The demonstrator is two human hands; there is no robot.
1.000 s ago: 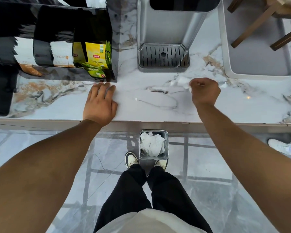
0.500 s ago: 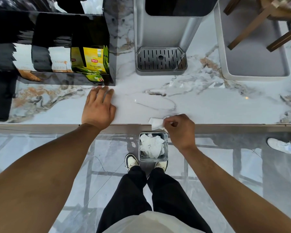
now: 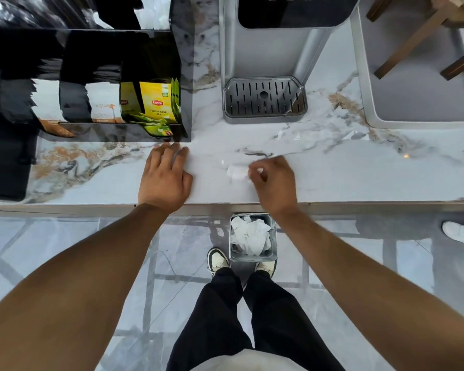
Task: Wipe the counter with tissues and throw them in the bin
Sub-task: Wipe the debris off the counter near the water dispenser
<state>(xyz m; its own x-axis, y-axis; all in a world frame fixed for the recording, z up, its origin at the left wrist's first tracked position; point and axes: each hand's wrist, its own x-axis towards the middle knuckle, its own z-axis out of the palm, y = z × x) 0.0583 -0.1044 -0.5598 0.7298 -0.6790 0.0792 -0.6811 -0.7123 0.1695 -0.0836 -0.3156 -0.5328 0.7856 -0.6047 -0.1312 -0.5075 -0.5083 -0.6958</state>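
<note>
The marble counter (image 3: 359, 178) runs across the middle of the view. My right hand (image 3: 275, 183) is closed on a small crumpled white tissue (image 3: 236, 172), pressing it on the counter near the front edge. My left hand (image 3: 164, 178) lies flat on the counter with fingers apart, just in front of the black organiser. On the floor below the counter edge, between my shoes, stands a small clear bin (image 3: 272, 236) holding crumpled white tissues (image 3: 248, 236).
A black organiser (image 3: 91, 132) with yellow tea bags (image 3: 158, 103) and sachets stands at the back left. A grey water dispenser with a drip tray (image 3: 264, 100) is behind the tissue. A grey tray (image 3: 418, 111) sits at the right. Someone's white shoe (image 3: 461, 232) shows far right.
My right hand swept the tissue from the back of the counter to its front edge over the bin, then moved back onto the counter. My left hand stayed put.
</note>
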